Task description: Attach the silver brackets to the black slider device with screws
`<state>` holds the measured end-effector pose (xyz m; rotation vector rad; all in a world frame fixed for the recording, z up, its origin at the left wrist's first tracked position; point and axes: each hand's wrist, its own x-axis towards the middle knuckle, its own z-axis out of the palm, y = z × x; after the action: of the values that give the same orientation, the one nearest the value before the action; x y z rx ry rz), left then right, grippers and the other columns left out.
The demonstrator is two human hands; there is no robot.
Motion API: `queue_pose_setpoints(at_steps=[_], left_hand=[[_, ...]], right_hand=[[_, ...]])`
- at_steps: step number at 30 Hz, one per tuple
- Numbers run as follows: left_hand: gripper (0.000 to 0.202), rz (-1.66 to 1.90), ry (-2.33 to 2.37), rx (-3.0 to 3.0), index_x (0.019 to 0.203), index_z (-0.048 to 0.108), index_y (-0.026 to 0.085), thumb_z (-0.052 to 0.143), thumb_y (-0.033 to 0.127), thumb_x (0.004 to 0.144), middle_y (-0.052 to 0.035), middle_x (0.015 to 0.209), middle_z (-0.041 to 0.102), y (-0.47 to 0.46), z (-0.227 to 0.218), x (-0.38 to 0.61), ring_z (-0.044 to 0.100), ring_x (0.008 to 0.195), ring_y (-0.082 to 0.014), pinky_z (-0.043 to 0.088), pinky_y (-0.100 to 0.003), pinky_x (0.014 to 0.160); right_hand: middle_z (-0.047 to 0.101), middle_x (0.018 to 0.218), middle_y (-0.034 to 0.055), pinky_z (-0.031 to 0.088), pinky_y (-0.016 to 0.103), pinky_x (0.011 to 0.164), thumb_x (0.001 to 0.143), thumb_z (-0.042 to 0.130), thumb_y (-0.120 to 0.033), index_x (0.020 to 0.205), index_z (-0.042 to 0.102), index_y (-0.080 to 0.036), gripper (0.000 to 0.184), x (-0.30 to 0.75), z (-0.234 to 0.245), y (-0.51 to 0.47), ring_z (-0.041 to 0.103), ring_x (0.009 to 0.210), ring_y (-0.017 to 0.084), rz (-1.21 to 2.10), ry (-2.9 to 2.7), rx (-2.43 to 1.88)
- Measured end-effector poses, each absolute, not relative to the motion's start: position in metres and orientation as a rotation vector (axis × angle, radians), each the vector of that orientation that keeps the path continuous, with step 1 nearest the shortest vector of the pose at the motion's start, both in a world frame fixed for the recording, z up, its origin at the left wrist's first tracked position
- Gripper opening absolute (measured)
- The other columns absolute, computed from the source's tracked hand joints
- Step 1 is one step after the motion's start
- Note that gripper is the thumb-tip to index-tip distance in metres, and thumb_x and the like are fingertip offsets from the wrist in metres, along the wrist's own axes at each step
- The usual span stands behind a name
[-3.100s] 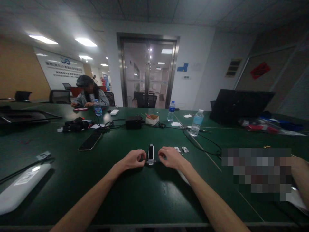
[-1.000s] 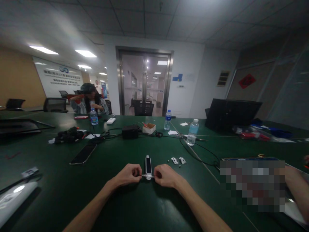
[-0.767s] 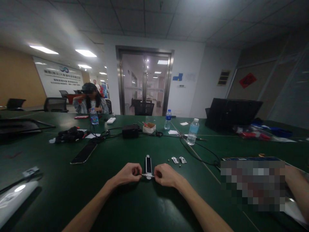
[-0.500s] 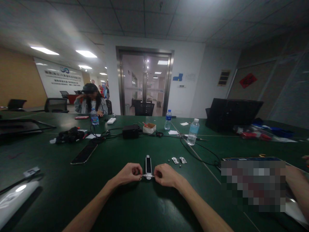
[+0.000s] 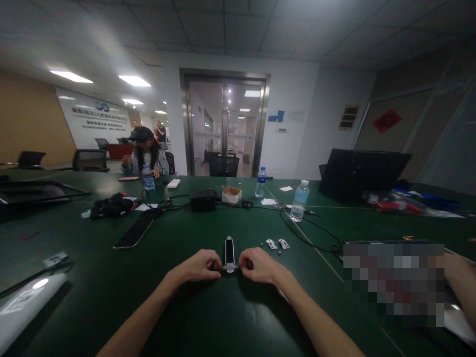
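In front of me on the green table lies a slim silver-white piece with a long dark inset (image 5: 229,251), its narrow end pointing away. A short pale crosspiece (image 5: 229,268) lies across its near end. My left hand (image 5: 202,264) is closed in a pinch at the crosspiece's left end. At its right end my right hand (image 5: 257,265) is closed in the same way. The fingertips partly cover both ends. Right of the hands lie two small white metal plates with holes (image 5: 277,244) and a few tiny round parts (image 5: 279,253).
A phone (image 5: 133,233) and black cables lie left. Beyond are a black adapter (image 5: 203,200), a small open box (image 5: 231,195) and water bottles (image 5: 299,201). A co-worker's arm (image 5: 461,277) reaches in at right beside a blurred-out object. Another person (image 5: 145,153) sits across the table.
Both hands stay at the crosspiece, with only slight finger shifts. The view has moved a little. The person across has lowered the raised hand from the head.
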<state>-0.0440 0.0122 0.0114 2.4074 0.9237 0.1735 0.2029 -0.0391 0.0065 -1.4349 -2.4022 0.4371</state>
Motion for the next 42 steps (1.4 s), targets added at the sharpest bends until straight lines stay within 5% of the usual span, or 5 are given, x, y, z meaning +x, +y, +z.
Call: queue_pose_setpoints(at_steps=[15,26,42], left_hand=[[0.016,0.122,0.965,2.305,0.088,0.068,0.018,0.065,0.032,0.080,-0.0013,0.093,0.057,0.010,0.017,-0.047,0.052,0.077,-0.0165,0.039,-0.025,0.064],[0.016,0.124,1.006,2.196,0.089,0.070,0.019,0.066,0.030,0.079,-0.0015,0.094,0.061,0.008,0.021,-0.051,0.055,0.080,-0.0181,0.042,-0.026,0.067],[0.019,0.289,0.987,2.161,0.091,0.074,0.018,0.063,0.031,0.081,-0.0016,0.088,0.064,0.000,0.005,-0.055,0.055,0.079,-0.0170,0.040,-0.023,0.065]], right_hand=[[0.067,0.079,0.0015,0.040,0.018,0.058,0.081,0.061,-0.029,0.087,0.071,-0.016,0.018,0.205,0.011,-0.040,0.057,0.065,0.011,0.556,-2.380,-1.432],[0.068,0.077,0.0022,0.040,0.019,0.059,0.070,0.055,-0.014,0.082,0.071,-0.016,0.020,0.232,0.002,-0.028,0.059,0.066,0.012,0.430,-2.368,-1.546],[0.069,0.076,0.0041,0.042,0.022,0.063,0.072,0.053,-0.013,0.074,0.072,-0.015,0.019,0.244,-0.013,-0.033,0.061,0.071,0.015,0.466,-2.171,-1.608]])
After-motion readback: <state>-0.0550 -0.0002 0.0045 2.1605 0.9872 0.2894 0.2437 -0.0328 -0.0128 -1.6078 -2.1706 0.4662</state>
